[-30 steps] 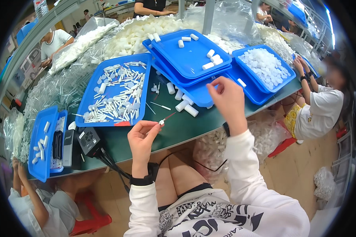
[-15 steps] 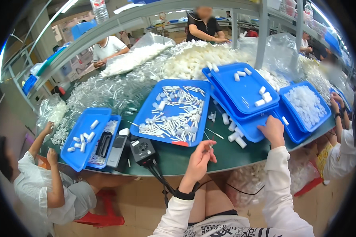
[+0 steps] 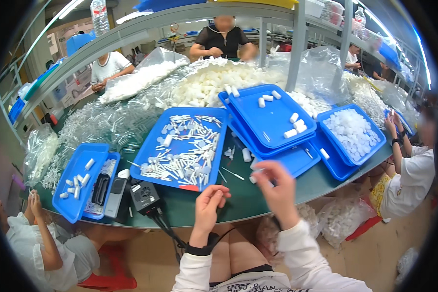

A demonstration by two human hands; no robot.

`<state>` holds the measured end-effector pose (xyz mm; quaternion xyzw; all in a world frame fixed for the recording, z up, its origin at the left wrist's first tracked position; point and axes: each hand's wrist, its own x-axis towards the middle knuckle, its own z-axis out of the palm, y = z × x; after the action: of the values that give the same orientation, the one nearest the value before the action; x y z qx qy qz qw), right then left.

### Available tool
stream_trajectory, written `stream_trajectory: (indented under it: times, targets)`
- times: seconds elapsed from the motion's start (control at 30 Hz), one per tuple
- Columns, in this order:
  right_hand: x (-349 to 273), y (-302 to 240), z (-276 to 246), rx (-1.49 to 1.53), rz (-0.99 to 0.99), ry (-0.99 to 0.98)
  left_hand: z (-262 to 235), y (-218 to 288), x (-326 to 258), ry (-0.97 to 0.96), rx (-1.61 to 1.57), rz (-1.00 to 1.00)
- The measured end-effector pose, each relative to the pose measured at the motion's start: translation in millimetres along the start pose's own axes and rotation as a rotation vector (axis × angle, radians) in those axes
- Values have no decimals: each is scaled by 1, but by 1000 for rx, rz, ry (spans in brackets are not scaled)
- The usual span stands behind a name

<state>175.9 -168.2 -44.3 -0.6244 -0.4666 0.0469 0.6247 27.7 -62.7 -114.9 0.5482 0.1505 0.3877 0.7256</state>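
My left hand is raised at the table's front edge with thumb and fingers pinched together; anything between them is too small to make out. Just right of it, over the front edge, my right hand is bent at the fingers and smeared by motion, so its grip does not show. White cylinders lie behind the right hand, partly hidden by it. A thin white stick lies on the table between the hands. Behind my left hand is a blue tray of white sticks and translucent discs.
Stacked blue trays hold a few white cylinders. Farther right, translucent pieces fill another tray. A black box with cables stands at the front edge. White parts are heaped behind. People sit at both sides and across.
My right hand has left the lower stacked tray's front edge and moved left, close to my left hand. My left hand stays pinched. The whole view has shifted a little.
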Motion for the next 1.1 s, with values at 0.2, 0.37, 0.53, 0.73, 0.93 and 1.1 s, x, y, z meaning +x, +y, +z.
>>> stream_trajectory:
  times: [0.2,0.37,0.53,0.73,0.93,1.1]
  targets:
    - [-15,42,45,738,328,-183,17,10,-1,46,87,34]
    - [-19,47,45,783,375,-239,15,5,-3,101,194,59]
    - [-19,44,42,769,374,-187,20,12,-4,84,153,62]
    - [-22,45,41,759,353,-219,19,7,-4,91,147,114]
    - [-20,45,44,875,370,-116,23,6,-3,110,199,132]
    - [-19,39,42,839,356,-221,22,7,-4,98,212,137]
